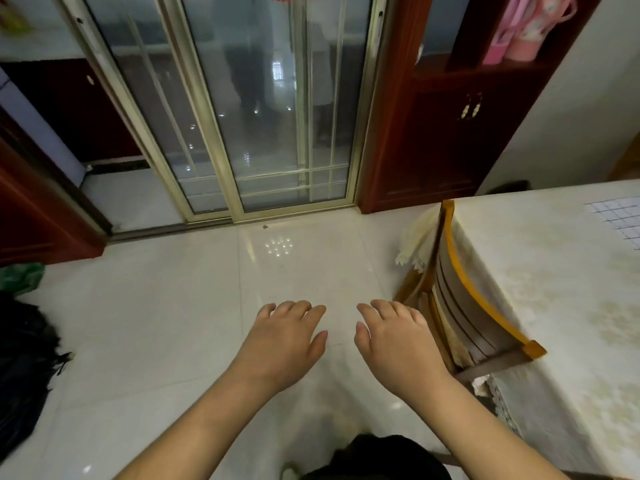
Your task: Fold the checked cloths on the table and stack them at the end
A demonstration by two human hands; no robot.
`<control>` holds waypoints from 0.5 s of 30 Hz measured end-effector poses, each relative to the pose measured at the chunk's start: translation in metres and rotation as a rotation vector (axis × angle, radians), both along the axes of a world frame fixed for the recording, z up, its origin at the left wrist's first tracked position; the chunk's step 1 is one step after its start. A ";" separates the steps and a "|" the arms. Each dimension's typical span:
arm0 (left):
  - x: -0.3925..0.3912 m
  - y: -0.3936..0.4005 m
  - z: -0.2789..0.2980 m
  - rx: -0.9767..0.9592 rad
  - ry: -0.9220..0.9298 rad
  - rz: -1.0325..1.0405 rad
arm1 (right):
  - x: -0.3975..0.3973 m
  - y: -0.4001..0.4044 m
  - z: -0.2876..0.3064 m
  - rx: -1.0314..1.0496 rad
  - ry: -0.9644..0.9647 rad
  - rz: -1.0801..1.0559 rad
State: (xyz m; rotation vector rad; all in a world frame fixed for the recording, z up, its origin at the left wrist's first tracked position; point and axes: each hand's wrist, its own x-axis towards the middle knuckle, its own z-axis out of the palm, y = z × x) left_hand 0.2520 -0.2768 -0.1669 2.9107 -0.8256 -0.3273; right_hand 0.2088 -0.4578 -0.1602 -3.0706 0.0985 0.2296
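Note:
A white checked cloth (618, 220) lies on the table (540, 271) at the far right edge of the view, only its corner showing. My left hand (280, 341) and my right hand (398, 341) are held out side by side over the tiled floor, palms down, fingers relaxed and loosely bent. Neither hand holds anything. Both are well to the left of the table and far from the cloth.
A wooden chair (467, 299) is tucked against the table's left side, just right of my right hand. A cream lace tablecloth covers the table. Glass sliding doors (263, 109) stand ahead, a dark red cabinet (450, 133) to their right. Black bags (24, 368) sit at the left.

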 end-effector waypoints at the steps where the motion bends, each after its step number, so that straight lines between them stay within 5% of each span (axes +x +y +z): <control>1: 0.015 -0.007 -0.001 0.000 0.013 -0.018 | 0.012 -0.006 -0.001 0.008 -0.003 -0.021; 6: 0.094 -0.060 -0.010 0.032 0.074 -0.107 | 0.076 -0.050 -0.017 0.008 -0.015 -0.110; 15: 0.208 -0.148 0.000 0.005 -0.091 -0.204 | 0.184 -0.137 -0.012 0.070 -0.052 -0.144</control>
